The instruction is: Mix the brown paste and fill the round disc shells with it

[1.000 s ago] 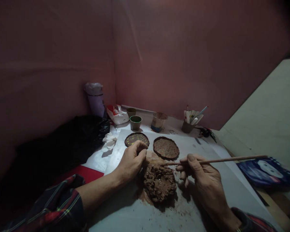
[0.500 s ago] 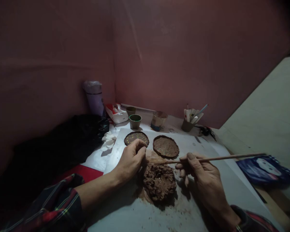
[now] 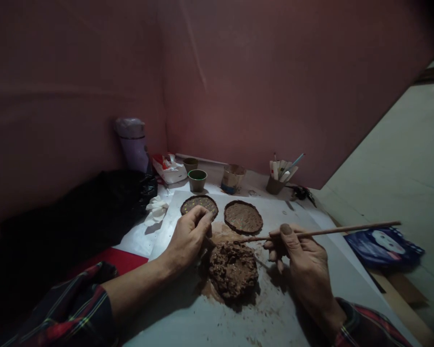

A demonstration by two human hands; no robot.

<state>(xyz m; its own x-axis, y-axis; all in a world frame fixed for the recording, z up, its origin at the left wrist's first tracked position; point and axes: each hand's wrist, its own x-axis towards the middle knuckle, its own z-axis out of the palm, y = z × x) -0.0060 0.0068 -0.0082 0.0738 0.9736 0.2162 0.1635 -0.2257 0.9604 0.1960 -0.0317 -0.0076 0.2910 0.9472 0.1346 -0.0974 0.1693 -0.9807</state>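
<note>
Currently, right hand pinches brown stick between thumb and fingers, tip at far edge of brown lump. Lump sits on white sheet, between the hands. Left hand has fingers curled toward thumb, near lump's far left side; can't tell if gripping anything. Two round brown discs lie just beyond.

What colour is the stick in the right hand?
Brown; the stick shows best in the head view.
</note>
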